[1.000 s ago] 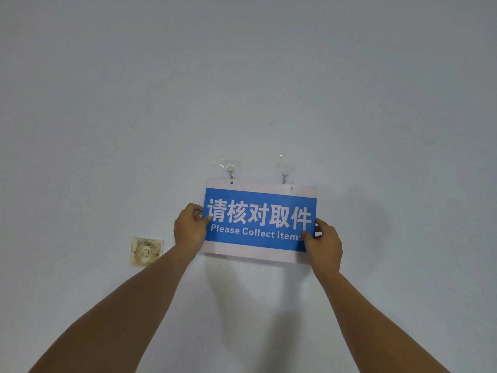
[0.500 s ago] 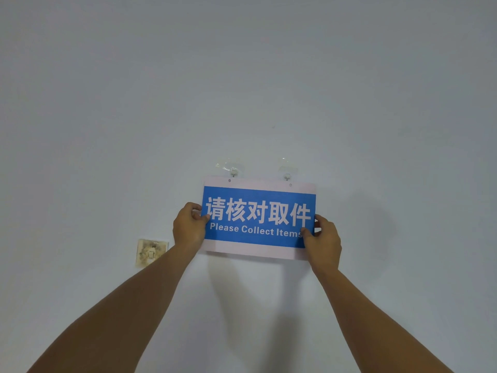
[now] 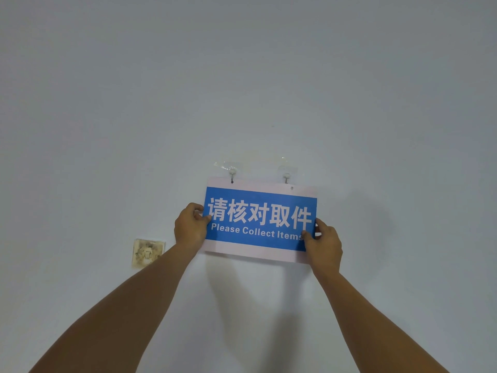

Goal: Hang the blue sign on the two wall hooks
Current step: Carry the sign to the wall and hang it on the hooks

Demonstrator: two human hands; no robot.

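The blue sign (image 3: 259, 219) with white lettering and a pale border is pressed flat against the wall. My left hand (image 3: 189, 226) pinches its left edge and my right hand (image 3: 324, 242) pinches its lower right corner. Two clear adhesive hooks are stuck on the wall above. The left hook (image 3: 232, 175) has its metal tip at the sign's left hole on the top border. The right hook (image 3: 286, 176) overlaps the top edge, and the sign's right hole (image 3: 292, 188) lies a little right of and below it, uncovered.
A stained, yellowed wall switch plate (image 3: 147, 253) is mounted left of and below the sign, close to my left forearm. The surrounding wall is plain and pale, with my arms' shadows falling below the sign.
The sign dipped slightly relative to the hooks; the left hook tip now sits at the left hole, while the right hole stays offset from the right hook. Both hands keep their grip.
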